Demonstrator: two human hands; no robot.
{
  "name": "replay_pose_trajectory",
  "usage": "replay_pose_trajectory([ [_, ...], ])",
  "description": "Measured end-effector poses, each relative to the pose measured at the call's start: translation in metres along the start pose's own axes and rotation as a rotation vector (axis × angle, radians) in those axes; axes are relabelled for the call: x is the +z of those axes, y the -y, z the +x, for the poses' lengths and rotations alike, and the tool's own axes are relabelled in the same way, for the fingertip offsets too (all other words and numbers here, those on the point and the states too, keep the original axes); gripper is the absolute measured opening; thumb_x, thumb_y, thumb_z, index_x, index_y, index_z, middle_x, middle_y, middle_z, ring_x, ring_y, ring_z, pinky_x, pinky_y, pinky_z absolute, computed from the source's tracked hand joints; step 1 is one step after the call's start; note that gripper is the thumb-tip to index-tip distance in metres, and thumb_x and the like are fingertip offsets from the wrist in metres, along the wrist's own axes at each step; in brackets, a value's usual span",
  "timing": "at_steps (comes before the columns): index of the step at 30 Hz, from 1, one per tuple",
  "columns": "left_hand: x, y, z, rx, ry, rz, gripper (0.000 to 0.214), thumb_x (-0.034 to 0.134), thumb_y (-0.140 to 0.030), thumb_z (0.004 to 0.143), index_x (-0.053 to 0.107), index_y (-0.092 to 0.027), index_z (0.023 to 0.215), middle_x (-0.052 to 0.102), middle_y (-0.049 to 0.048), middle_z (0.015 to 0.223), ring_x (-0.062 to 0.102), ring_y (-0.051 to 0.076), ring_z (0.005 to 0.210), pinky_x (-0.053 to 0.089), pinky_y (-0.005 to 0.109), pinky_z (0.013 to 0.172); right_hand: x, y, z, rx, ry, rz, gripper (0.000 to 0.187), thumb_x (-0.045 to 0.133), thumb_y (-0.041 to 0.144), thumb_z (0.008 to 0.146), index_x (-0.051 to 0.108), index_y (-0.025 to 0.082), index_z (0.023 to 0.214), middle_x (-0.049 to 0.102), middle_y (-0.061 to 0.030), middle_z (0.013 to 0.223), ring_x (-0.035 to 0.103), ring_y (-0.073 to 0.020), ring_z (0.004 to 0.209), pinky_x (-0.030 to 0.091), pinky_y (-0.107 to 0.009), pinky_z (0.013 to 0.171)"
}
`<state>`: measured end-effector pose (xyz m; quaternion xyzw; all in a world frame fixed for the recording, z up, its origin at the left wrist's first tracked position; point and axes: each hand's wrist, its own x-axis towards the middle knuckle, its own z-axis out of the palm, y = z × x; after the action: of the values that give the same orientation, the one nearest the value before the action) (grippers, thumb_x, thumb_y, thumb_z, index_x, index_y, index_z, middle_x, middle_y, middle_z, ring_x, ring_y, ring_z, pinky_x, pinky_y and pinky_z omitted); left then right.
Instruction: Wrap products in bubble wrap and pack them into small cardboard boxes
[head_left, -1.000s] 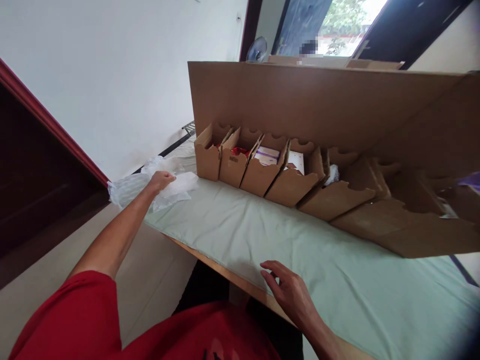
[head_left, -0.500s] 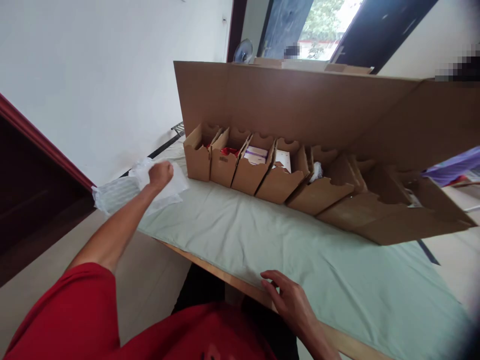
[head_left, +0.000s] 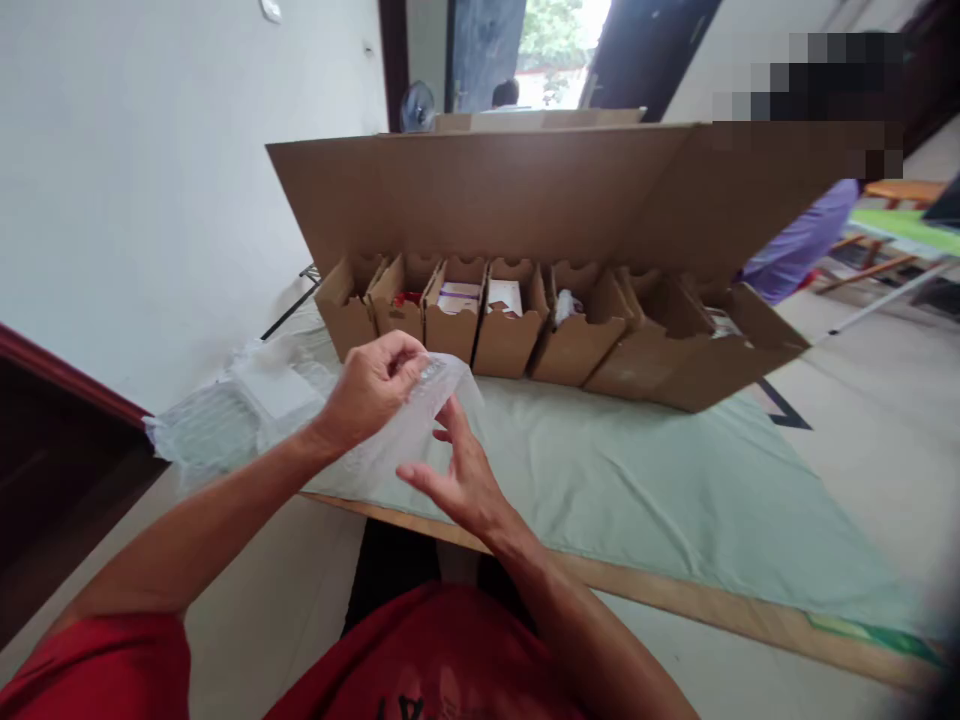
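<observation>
My left hand (head_left: 371, 385) is closed, pinching the top edge of a clear plastic air-cushion bag (head_left: 409, 430) and holding it up over the near edge of the table. Just below and to its right is my right hand (head_left: 457, 475), fingers spread and touching the underside of the bag. More clear air-cushion bags (head_left: 225, 415) lie in a pile at the table's left end.
A table with a pale green cloth (head_left: 637, 490) carries a long cardboard organizer (head_left: 540, 330) of several open bins with a tall back flap (head_left: 525, 190); some bins hold small boxes. A person in purple (head_left: 799, 245) is behind, at right. A fan stands by the doorway.
My left hand has pulled one bag from the pile at the left toward me and lifted it. My right hand rose off the table edge to meet it. The view swung right.
</observation>
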<state>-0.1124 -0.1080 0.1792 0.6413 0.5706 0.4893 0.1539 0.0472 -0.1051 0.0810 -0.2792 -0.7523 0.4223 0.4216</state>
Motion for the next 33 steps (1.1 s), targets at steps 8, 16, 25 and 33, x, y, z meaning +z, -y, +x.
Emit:
replay_pose_trajectory([
  [8, 0.03, -0.023, 0.021, -0.041, 0.423, 0.104, 0.014, 0.062, -0.032, 0.082, 0.069, -0.02, 0.077, 0.058, -0.0022, 0.061, 0.049, 0.012, 0.053, 0.039, 0.026, 0.052, -0.111, -0.013, -0.016, 0.237, -0.243, -0.095, 0.022, 0.061, 0.039, 0.086, 0.067, 0.019, 0.078, 0.067, -0.0002, 0.073, 0.06, -0.0147, 0.071, 0.049, -0.028, 0.07],
  [16, 0.035, 0.024, 0.092, -0.153, 1.124, 0.356, 0.015, 0.078, -0.032, 0.072, 0.078, -0.023, 0.083, 0.069, -0.0005, 0.07, 0.065, 0.02, 0.07, 0.048, 0.03, 0.066, -0.21, 0.005, 0.005, 0.367, 0.303, -0.115, 0.029, 0.073, 0.044, 0.078, 0.071, 0.018, 0.092, 0.065, 0.004, 0.062, 0.057, -0.0094, 0.056, 0.042, -0.021, 0.053],
  [25, 0.118, 0.114, 0.056, 0.099, 0.754, 0.762, 0.051, 0.063, -0.024, 0.083, 0.06, -0.019, 0.133, 0.062, 0.0163, 0.136, 0.052, 0.036, 0.13, 0.039, 0.049, 0.107, -0.231, -0.117, -0.009, 0.612, -0.153, -0.525, 0.016, 0.075, 0.03, 0.08, 0.071, 0.016, 0.086, 0.072, -0.005, 0.073, 0.062, -0.0144, 0.063, 0.051, -0.03, 0.065],
  [33, 0.133, 0.13, -0.032, 0.336, 0.603, 0.663, 0.054, 0.052, -0.035, 0.095, 0.049, -0.021, 0.147, 0.038, 0.0144, 0.163, 0.029, 0.034, 0.153, 0.027, 0.053, 0.121, -0.187, -0.097, -0.045, 0.313, -0.16, -0.8, 0.026, 0.056, 0.022, 0.093, 0.07, 0.019, 0.114, 0.069, -0.0124, 0.126, 0.062, -0.0264, 0.118, 0.048, -0.045, 0.103],
])
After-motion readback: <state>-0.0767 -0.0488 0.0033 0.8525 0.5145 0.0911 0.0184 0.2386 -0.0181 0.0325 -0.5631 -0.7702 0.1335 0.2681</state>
